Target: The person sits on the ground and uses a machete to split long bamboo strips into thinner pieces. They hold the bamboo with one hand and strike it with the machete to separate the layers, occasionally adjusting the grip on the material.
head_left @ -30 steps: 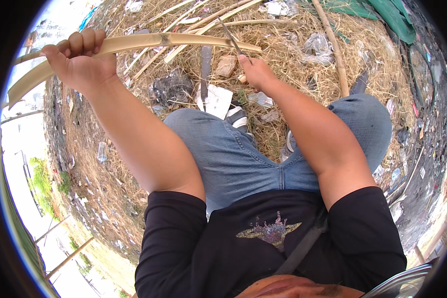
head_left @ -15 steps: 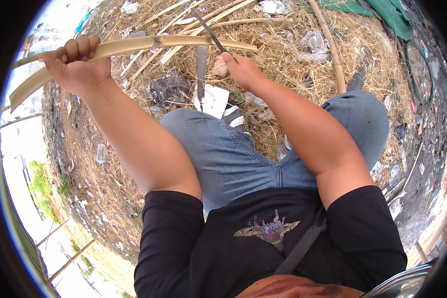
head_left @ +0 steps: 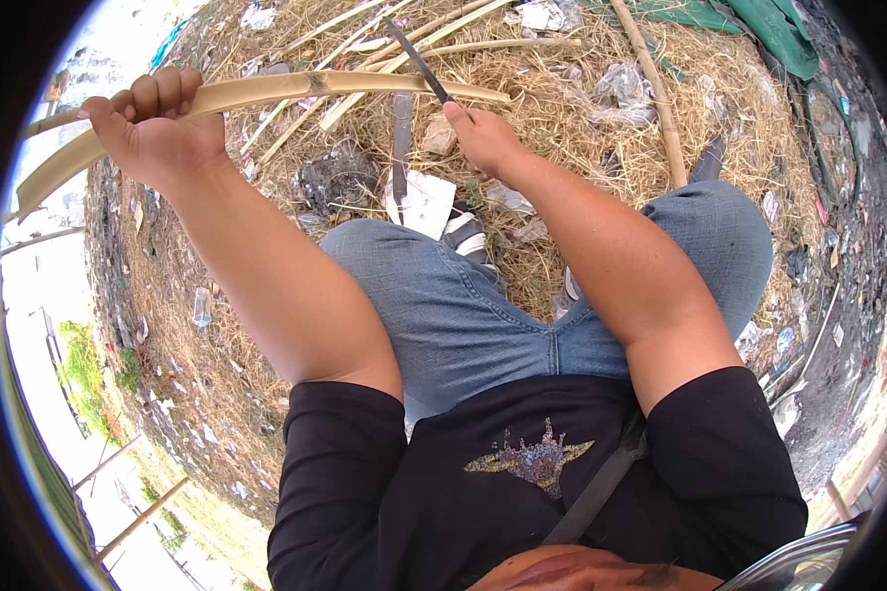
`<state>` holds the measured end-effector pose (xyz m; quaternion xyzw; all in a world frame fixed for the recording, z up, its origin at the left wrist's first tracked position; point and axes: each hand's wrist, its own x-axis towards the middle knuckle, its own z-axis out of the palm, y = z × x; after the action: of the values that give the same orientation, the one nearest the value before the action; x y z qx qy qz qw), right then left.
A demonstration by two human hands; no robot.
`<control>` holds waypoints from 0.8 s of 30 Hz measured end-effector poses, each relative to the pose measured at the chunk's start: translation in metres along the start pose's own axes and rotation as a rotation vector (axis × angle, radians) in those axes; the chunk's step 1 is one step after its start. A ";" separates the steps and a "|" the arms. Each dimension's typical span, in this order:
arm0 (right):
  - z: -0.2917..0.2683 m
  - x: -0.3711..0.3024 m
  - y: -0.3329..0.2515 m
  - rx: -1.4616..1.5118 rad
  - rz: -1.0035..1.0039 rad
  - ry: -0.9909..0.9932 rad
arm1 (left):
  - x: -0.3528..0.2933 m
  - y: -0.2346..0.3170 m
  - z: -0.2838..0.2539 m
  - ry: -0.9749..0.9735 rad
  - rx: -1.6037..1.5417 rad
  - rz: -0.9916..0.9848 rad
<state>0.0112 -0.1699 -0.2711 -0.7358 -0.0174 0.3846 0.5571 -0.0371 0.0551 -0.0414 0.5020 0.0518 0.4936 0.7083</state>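
My left hand [head_left: 163,128] is closed around a long, pale split bamboo strip [head_left: 261,91] at the upper left. The strip curves away to the right, and a darker joint shows partway along it. Past the left hand, a thin brown stick [head_left: 57,121] pokes out to the left; whether I grip it too is unclear. My right hand [head_left: 488,143] is wrapped around a knife [head_left: 420,65], its handle mostly hidden in the fingers. The narrow dark blade points up and left, crossing the strip near its right end. Whether the edge touches the strip cannot be made out.
More bamboo strips [head_left: 404,57] lie on dry straw ahead. A dark flat blade [head_left: 401,143] rests by a white piece [head_left: 424,202] near my shoe. A blackened lump [head_left: 337,177], clear plastic [head_left: 624,91], a bamboo pole [head_left: 655,94] and green sheeting [head_left: 774,30] lie around.
Very little differs. My left hand has shifted slightly to the right, and the knife in my right hand has moved a touch along the strip.
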 end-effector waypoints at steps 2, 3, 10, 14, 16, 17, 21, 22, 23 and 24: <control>0.013 0.011 0.008 -0.109 -0.252 0.119 | -0.001 0.000 0.007 0.009 0.010 0.011; 0.021 0.005 0.008 -0.133 -0.356 0.139 | -0.004 0.000 0.010 0.004 0.021 0.016; 0.029 -0.014 0.006 -0.171 -0.520 0.073 | -0.006 0.000 0.010 -0.113 0.043 -0.003; -0.006 0.021 0.029 -0.199 -0.107 0.092 | -0.005 0.001 0.009 -0.007 0.106 0.036; 0.006 0.019 0.028 -0.201 -0.201 0.126 | 0.001 -0.001 0.004 0.039 0.092 0.021; 0.011 0.019 0.017 -0.209 -0.261 0.145 | 0.001 -0.001 0.002 0.038 0.076 0.025; 0.040 -0.022 -0.019 -0.096 -0.579 0.024 | 0.002 -0.002 -0.003 -0.054 0.026 0.007; 0.040 -0.027 -0.025 -0.134 -0.635 -0.003 | 0.003 -0.001 -0.007 -0.076 0.025 -0.001; 0.040 -0.030 -0.027 -0.171 -0.695 -0.029 | 0.004 0.000 -0.009 -0.100 0.022 -0.007; 0.036 -0.022 -0.012 -0.162 -0.573 0.056 | 0.001 0.000 -0.004 -0.094 0.037 -0.009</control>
<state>-0.0207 -0.1463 -0.2520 -0.7533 -0.2397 0.1884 0.5827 -0.0384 0.0585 -0.0427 0.5375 0.0295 0.4653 0.7026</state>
